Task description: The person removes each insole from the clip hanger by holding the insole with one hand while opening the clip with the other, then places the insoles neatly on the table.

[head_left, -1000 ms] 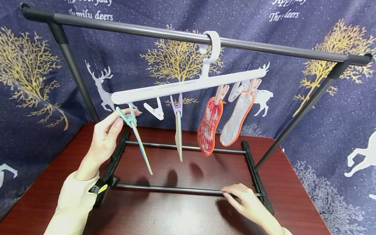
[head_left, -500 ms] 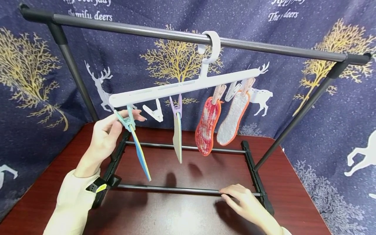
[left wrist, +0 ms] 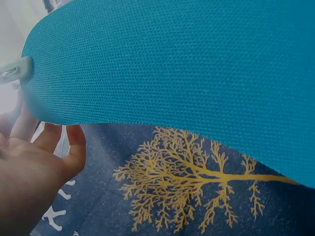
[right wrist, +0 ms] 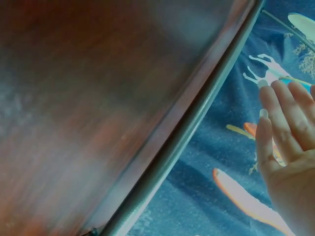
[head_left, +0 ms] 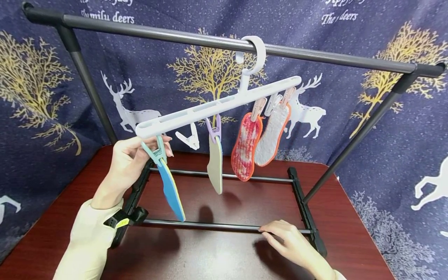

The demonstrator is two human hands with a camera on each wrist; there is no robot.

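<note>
My left hand [head_left: 126,163] is at the left end of a white clip hanger [head_left: 213,109], behind a teal clip [head_left: 157,153]; part of the fingers is hidden, and whether they pinch the clip is unclear. From that clip hangs a blue insole [head_left: 170,190], which fills most of the left wrist view. A purple clip [head_left: 215,130] holds a beige insole [head_left: 215,165]. Further right, pale pink clips hold a red patterned insole [head_left: 246,147] and a grey orange-edged insole [head_left: 271,136]. My right hand [head_left: 287,239], fingers relaxed, lies by the lower front bar [head_left: 210,224] in the head view.
The hanger hooks over the dark top rail [head_left: 168,35] of a standing rack. A white clip [head_left: 190,138] and a pale grey clip [head_left: 272,104] hang without insoles. The rack stands on a reddish-brown table [head_left: 224,249] before a patterned blue cloth [head_left: 378,147].
The hanger has turned, its left end coming lower and its right end moving left. The blue insole now shows its flat face. My right hand has slid slightly left.
</note>
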